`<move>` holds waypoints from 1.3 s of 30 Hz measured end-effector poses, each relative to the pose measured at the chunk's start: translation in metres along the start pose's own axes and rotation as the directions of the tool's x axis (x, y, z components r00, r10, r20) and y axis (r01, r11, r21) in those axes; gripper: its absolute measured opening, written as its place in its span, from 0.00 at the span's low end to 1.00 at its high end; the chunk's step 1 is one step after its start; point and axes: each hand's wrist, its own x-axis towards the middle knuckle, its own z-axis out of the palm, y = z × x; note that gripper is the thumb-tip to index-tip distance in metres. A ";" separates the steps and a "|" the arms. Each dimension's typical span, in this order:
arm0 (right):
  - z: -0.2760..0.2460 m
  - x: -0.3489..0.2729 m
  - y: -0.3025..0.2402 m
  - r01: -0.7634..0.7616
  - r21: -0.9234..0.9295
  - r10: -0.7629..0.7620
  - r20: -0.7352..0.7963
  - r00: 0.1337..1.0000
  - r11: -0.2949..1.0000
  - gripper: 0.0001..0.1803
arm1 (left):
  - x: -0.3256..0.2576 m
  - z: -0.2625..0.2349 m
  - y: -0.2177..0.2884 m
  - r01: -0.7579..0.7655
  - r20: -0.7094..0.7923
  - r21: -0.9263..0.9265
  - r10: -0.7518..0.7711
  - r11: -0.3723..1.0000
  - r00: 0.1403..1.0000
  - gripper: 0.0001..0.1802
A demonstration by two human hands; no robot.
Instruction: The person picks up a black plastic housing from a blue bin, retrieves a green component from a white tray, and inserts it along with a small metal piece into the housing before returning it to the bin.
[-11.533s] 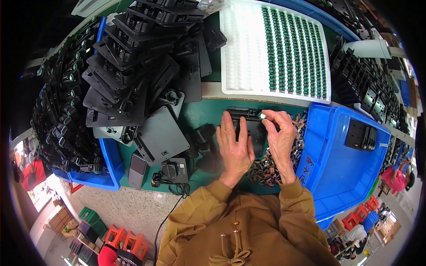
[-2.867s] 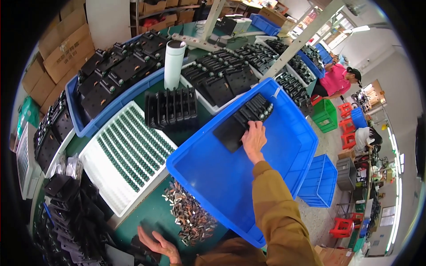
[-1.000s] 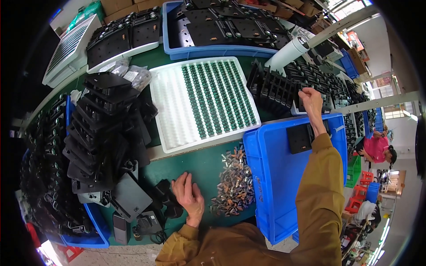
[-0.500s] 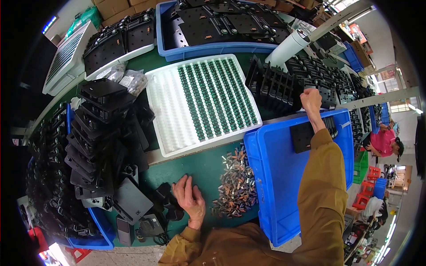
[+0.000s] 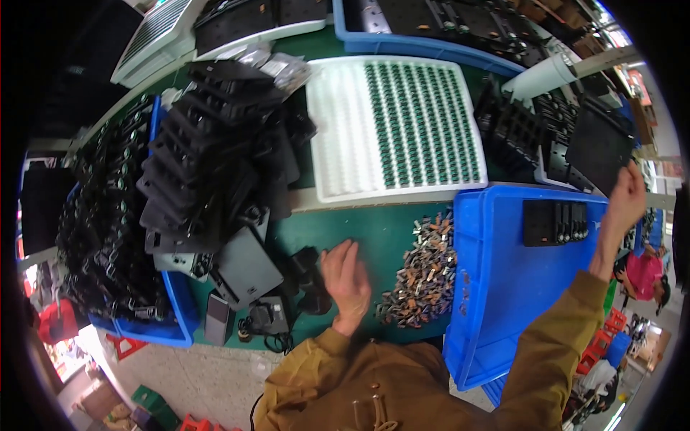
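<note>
My right hand (image 5: 627, 195) is raised at the far right, its fingers closed on the edge of a flat black panel (image 5: 598, 147). The panel is held up tilted above the far right corner of a blue bin (image 5: 471, 287). Inside that bin, a few black panels with round fittings (image 5: 557, 223) lie along the far side. My left hand (image 5: 346, 284) rests on the green tabletop (image 5: 327, 226), fingers stretched out and holding nothing. Beside it on the left is a dark black object (image 5: 310, 280) of unclear kind; to its right lies a heap of small metal-and-orange parts (image 5: 424, 276).
A white tray (image 5: 341, 136) with rows of small green pieces lies ahead. Black brackets (image 5: 208, 151) are stacked high at left, beside a blue bin (image 5: 183, 309) of black parts. A white cylinder (image 5: 539, 79) stands at the far right. A grey box (image 5: 248, 266) sits front left.
My right hand has moved right and now holds up a black panel. My left hand stays on the tabletop. The whole view has shifted, with the table appearing further right.
</note>
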 end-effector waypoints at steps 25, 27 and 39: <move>0.160 -0.237 -0.132 -0.207 -0.065 0.141 0.915 0.379 0.976 0.12 | -0.014 -0.007 -0.009 -0.054 -0.075 -0.251 0.036 0.967 0.996 0.30; 0.163 -0.241 -0.134 -0.211 -0.051 0.128 0.919 0.372 0.976 0.12 | -0.013 -0.005 -0.008 -0.070 -0.063 -0.250 0.056 0.966 0.996 0.31; 0.142 -0.280 -0.142 -0.417 -0.097 0.284 0.866 0.413 0.904 0.10 | -0.009 -0.005 -0.006 0.000 -0.035 -0.168 -0.006 0.986 0.999 0.31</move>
